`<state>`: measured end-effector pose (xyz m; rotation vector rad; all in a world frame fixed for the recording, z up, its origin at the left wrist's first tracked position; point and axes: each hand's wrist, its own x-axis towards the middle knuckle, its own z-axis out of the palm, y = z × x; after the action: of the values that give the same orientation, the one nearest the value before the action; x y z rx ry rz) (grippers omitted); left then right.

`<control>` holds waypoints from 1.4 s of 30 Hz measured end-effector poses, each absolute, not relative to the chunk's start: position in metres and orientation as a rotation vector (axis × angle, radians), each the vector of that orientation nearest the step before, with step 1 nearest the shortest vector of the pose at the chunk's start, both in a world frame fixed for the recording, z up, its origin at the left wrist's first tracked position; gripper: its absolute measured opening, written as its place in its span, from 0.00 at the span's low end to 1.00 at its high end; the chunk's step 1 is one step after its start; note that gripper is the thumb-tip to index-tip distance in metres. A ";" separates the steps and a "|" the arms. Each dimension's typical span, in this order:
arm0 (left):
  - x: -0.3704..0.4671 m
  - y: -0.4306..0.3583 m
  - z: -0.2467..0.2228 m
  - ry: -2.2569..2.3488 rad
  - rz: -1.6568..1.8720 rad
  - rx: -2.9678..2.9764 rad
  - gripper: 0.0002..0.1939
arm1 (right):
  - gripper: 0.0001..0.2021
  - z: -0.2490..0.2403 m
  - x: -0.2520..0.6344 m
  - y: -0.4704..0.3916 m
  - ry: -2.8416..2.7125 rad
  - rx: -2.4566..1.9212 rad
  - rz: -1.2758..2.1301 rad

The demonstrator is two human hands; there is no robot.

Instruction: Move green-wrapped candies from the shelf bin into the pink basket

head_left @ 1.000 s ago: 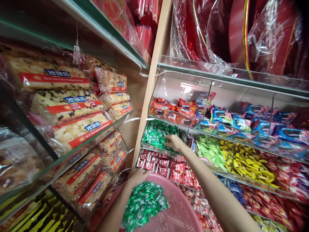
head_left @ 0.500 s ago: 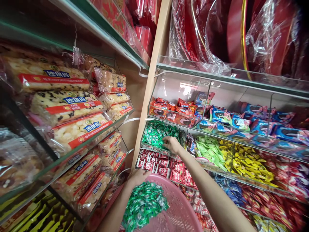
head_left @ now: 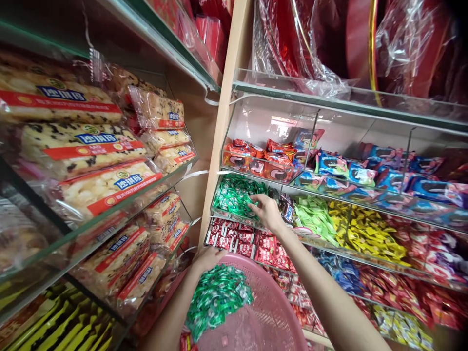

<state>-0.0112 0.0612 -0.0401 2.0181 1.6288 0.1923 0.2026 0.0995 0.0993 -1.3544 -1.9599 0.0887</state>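
A pink plastic basket (head_left: 281, 302) with a heap of green-wrapped candies (head_left: 219, 297) inside is at the bottom centre. My left hand (head_left: 208, 258) grips the basket's far left rim, its fingers over the edge. Above and to the right, my right hand (head_left: 266, 210) is at the right part of a clear shelf bin of green candies (head_left: 237, 195). Its fingers are apart and touch or hover just over the candies, with nothing seen held in them.
On the left, glass shelves hold wrapped pastry bars (head_left: 109, 187). A wooden post (head_left: 219, 131) stands between the shelf units. Right of the green bin are dark bars (head_left: 287, 209), light green candies (head_left: 316, 217) and yellow candies (head_left: 369, 231). Red packets (head_left: 234, 239) lie below.
My right hand has spread its fingers a little and shifted slightly right against the bin. The view has moved slightly, and more of the basket's bottom shows.
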 end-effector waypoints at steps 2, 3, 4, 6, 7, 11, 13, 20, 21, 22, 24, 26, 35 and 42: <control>-0.010 0.063 -0.041 1.639 0.176 2.013 0.37 | 0.10 0.096 0.201 0.070 -1.943 -1.228 0.096; -0.009 0.064 -0.041 1.639 0.169 2.010 0.37 | 0.11 0.090 0.200 0.054 -1.948 -1.187 0.116; -0.009 0.065 -0.042 1.638 0.164 2.010 0.37 | 0.11 0.079 0.198 0.039 -1.968 -1.171 0.158; -0.008 0.065 -0.042 1.634 0.157 2.016 0.38 | 0.10 0.049 0.195 0.012 -2.052 -1.171 0.269; -0.008 0.065 -0.042 1.630 0.152 2.023 0.38 | 0.09 0.030 0.194 0.001 -2.099 -1.201 0.334; -0.008 0.062 -0.042 1.617 0.157 2.044 0.38 | 0.08 -0.037 0.196 -0.024 -2.222 -1.414 0.515; -0.008 0.061 -0.043 1.609 0.165 2.042 0.37 | 0.09 -0.055 0.197 -0.031 -2.271 -1.519 0.531; -0.005 0.058 -0.047 1.598 0.153 2.021 0.36 | 0.09 -0.063 0.191 -0.036 -2.361 -1.659 0.504; -0.005 0.058 -0.047 1.599 0.148 2.016 0.36 | 0.09 -0.066 0.191 -0.035 -2.354 -1.659 0.510; -0.005 0.058 -0.047 1.602 0.144 2.008 0.36 | 0.09 -0.070 0.192 -0.033 -2.339 -1.661 0.517; -0.006 0.057 -0.048 1.612 0.138 1.988 0.37 | 0.09 -0.079 0.195 -0.030 -2.292 -1.664 0.518; -0.006 0.056 -0.048 1.626 0.125 1.965 0.37 | 0.10 -0.087 0.197 -0.028 -2.247 -1.660 0.507; -0.005 0.054 -0.045 1.622 0.080 1.959 0.38 | 0.07 -0.091 0.193 -0.028 -2.169 -1.792 0.505; -0.006 0.056 -0.049 1.603 0.078 1.991 0.38 | 0.06 -0.098 0.195 -0.029 -2.079 -1.833 0.522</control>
<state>-0.0062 0.0564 -0.0488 1.9905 1.6034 0.0782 0.1955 -0.0294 -0.0976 -1.8333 -2.0786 0.5224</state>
